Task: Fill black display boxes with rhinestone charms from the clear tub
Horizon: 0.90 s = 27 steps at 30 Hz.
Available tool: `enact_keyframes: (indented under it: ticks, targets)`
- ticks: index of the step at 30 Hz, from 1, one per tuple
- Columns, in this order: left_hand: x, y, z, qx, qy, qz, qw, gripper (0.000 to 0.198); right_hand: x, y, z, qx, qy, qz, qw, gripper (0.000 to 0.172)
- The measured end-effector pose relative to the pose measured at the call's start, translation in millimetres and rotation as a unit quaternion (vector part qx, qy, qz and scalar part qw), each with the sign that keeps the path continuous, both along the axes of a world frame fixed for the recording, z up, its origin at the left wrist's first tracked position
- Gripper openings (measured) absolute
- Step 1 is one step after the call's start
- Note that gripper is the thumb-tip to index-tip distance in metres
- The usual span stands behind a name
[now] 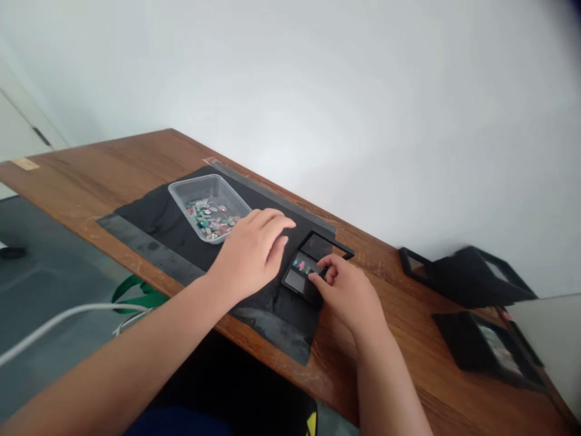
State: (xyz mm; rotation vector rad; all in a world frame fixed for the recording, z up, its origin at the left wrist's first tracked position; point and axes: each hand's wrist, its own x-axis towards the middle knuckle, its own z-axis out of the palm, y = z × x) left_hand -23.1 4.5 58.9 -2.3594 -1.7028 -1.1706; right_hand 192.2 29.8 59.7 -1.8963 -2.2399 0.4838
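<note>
A small black case [297, 283] lies with its framed lid [316, 246] raised on a dark mat [181, 254]. Several tiny coloured pieces [299, 264] sit in a row inside it. My right hand [347, 290] is over the case's right side, thumb and fingertips pinched together low in it; whatever they hold is hidden. Just left of the case, my left hand [254, 251] hovers with thumb and index finger apart and nothing visible between them. Behind that hand stands a clear plastic tub [181, 192] of small green, pink and silvery pieces [209, 217].
The wooden table [104, 160] meets a white wall [290, 109] at the back. Black cases and frames [458, 281] lie at the right, one with a see-through window [499, 348]. A white cable [68, 318] and a green strap [140, 297] hang by the front edge.
</note>
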Motion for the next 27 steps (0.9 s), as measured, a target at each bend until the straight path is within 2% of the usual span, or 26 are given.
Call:
enact_keyframes:
  ticks: [2, 4, 6, 8, 11, 15, 23, 27]
  targets:
    - [-9.6, -6.4, 16.1, -0.028, 0.008, 0.072, 0.997, 0.032, -1.3, -2.1, 0.9, 0.014, 0.001, -0.003, 1.0, 0.013]
    - [-23.1, -4.0, 25.7, -0.084, 0.052, 0.156, 0.983, 0.038, -2.7, -4.1, 1.2, 0.02, 0.005, -0.005, 1.0, 0.014]
    - [-37.4, 7.1, 27.4, -0.189, 0.077, 0.222, 0.953, 0.041, -3.8, -5.6, 1.7, 0.015, 0.009, -0.002, 1.0, 0.014]
    - [-49.3, 23.0, 23.6, -0.322, 0.075, 0.27, 0.904, 0.04, -4.5, -6.4, 2.7, 0.009, 0.011, -0.002, 1.0, 0.014]
    - [-58.8, 45.4, 16.0, -0.389, 0.077, 0.277, 0.875, 0.042, -4.2, -6.2, 4.4, 0.009, 0.015, -0.002, 1.0, 0.012]
    - [-61.6, 62.5, 10.4, -0.43, 0.071, 0.257, 0.863, 0.035, -2.9, -6.2, 5.2, 0.01, 0.021, -0.002, 1.0, 0.014]
    - [-69.3, 65.7, 10.3, -0.45, 0.076, 0.225, 0.861, 0.023, -1.4, -5.8, 2.4, 0.01, 0.038, 0.006, 0.999, 0.016]
    - [-77.9, 64.5, 13.5, -0.431, 0.071, 0.222, 0.872, 0.025, 1.2, -4.0, 2.3, 0.013, 0.058, 0.002, 0.998, 0.02]
